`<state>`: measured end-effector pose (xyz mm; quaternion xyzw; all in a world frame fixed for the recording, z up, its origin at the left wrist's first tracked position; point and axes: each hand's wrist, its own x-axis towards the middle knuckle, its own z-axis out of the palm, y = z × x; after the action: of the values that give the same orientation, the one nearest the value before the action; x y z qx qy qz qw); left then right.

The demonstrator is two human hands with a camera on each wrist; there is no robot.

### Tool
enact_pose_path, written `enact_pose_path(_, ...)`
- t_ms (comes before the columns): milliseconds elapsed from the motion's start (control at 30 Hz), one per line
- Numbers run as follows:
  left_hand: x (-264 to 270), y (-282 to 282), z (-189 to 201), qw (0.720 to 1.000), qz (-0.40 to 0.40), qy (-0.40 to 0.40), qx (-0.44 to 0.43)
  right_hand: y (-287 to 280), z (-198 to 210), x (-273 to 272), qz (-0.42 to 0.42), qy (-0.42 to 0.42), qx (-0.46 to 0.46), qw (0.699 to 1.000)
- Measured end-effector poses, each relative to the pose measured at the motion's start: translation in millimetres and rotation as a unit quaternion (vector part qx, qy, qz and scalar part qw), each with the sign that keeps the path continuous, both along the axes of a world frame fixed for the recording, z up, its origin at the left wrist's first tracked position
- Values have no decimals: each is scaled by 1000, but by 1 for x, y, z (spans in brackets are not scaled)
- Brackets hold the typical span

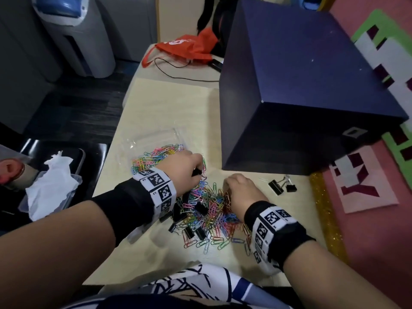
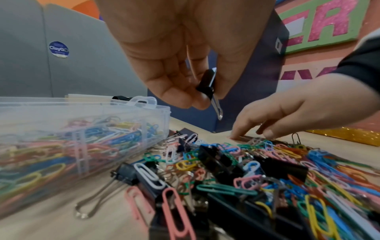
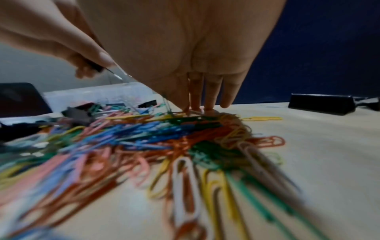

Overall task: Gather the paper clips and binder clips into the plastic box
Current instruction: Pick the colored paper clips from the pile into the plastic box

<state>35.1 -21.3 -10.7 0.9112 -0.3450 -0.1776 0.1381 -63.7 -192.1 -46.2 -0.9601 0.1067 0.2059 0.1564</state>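
From above, our left hand (image 1: 186, 168) is right beside the plastic box (image 1: 156, 143), nearer than our right hand (image 1: 242, 190). From the left wrist, it pinches a black binder clip (image 2: 207, 84), box just left. From the right wrist, straight fingers (image 3: 205, 92) press the paper clips (image 3: 144, 138) on the tabletop (image 3: 318, 146).

The plastic box (image 2: 86, 123) is clear, glossy plastic; the paper clips (image 1: 214, 210) look coated in smooth coloured plastic; the binder clips (image 1: 282, 186) are black with bare shiny metal wire handles; the counter (image 1: 169, 103) is pale, matt wood-look laminate; the large dark blue box (image 1: 301, 74) looks matt cardboard.
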Motion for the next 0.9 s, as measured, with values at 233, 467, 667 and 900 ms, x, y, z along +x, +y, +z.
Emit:
enact_pose_path(233, -3, -24, -2, 998, -51, 3, 48, -2, -5, -31, -55, -126, 19, 990)
enact_pose_path(467, -17, -58, 3, 996, -79, 30, -18, -14, 10, -27, -111, -132, 91, 981)
enact_pose_path(667, -26, -57, -6, 990, -122, 9, 74, -47, 9, -32, -313, -124, 14, 942)
enact_pose_path(900, -34, -38, -9, 959, -160, -21, 232, -36, 9, -37, -265, 40, 2, 963)
